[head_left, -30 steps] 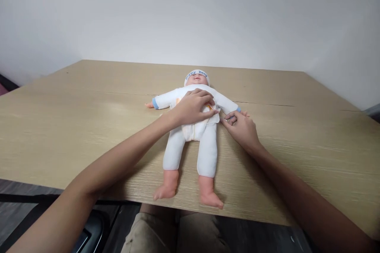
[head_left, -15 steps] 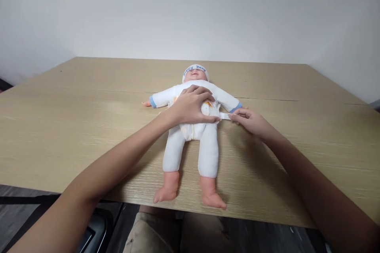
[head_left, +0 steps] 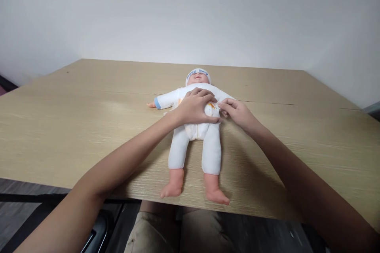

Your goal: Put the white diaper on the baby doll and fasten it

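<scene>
A baby doll (head_left: 194,90) in white clothes lies on its back on the table, feet toward me. Around its hips is a white diaper (head_left: 197,131) with an orange print. My left hand (head_left: 197,107) rests across the diaper's front, thumb and fingers spread apart, covering much of the waist. At the diaper's right side, my right hand (head_left: 234,112) has its fingertips pinched at the waist edge, where the side tab is; the tab itself is mostly hidden by the fingers. The doll's arm on that side is partly covered by my right hand.
The wooden table (head_left: 89,126) has its front edge just below the doll's feet. A pale wall (head_left: 190,16) stands behind it. Under the edge are my legs in beige shorts (head_left: 154,231) and a dark chair-like object at lower left.
My right hand has moved left and slightly up, bringing the stretched-out diaper tab in to the diaper's side. My left hand stays on the diaper. The view has shifted slightly.
</scene>
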Motion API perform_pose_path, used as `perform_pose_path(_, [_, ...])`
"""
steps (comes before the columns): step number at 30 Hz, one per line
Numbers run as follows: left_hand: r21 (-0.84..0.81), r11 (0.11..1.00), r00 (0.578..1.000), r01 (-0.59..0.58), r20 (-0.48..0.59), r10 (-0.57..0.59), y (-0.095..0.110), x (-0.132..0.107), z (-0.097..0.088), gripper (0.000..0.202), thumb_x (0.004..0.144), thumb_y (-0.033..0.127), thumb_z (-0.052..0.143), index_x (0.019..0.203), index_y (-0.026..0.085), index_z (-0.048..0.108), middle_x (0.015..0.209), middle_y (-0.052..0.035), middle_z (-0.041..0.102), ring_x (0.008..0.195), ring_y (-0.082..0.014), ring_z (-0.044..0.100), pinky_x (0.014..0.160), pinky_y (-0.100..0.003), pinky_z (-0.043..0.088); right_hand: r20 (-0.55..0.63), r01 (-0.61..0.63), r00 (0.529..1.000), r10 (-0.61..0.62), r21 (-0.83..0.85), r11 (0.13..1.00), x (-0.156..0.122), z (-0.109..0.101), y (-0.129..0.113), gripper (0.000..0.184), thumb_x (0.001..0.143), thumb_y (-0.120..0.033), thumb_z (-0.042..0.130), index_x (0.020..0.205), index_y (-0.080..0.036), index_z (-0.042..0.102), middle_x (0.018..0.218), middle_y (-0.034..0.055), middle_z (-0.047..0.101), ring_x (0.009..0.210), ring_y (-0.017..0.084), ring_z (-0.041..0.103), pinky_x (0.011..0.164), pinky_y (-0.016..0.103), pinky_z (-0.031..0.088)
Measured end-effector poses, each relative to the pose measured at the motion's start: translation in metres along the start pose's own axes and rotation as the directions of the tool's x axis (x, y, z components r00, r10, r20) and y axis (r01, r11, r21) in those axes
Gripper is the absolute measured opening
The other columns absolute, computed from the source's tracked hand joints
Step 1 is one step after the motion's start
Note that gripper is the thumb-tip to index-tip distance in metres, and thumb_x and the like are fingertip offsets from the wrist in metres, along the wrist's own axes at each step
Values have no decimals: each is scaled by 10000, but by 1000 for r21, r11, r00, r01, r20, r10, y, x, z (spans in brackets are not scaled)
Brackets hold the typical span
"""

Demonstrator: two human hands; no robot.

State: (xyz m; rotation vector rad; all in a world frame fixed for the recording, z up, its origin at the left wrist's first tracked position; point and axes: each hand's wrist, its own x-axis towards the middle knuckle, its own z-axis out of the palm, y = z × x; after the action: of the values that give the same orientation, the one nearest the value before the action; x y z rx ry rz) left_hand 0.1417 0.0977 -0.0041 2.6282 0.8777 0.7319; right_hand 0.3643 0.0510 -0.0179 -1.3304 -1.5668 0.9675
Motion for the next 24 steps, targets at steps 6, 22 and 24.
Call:
perform_pose_path(6, [-10,1000,1000,16,-16,-16,0,-1,2,680,833,683,861,1352,271,709,1487,-111,718,1462,-436,521,1289,-619,353,0,-72,997,72,-3,997,14,19,4,473,877,-710,783,899,-262,633,804,3,641,805,204,618,685,317,540])
perform_pose_path(22, [-203,976,975,-84,-219,38,-3,-31,-6,540,1024,513,721,1486,248,633,1627,-144,631,1530,-353,553,1314,-540,386,58,517,840,-540,-386,764,-39,23,25,487,1160,-436,457,1599,-303,620,1678,87,627,1583,334,542,1339,594,399])
perform_pose_path(24, [-236,969,967,-70,-255,8,-13,-53,-15,432,1113,491,592,1470,253,646,1635,-143,621,1543,-324,544,1313,-509,395,53,500,851,-522,-383,776,-38,22,26,497,1153,-456,457,1602,-305,606,1687,94,617,1587,340,533,1332,599,404])
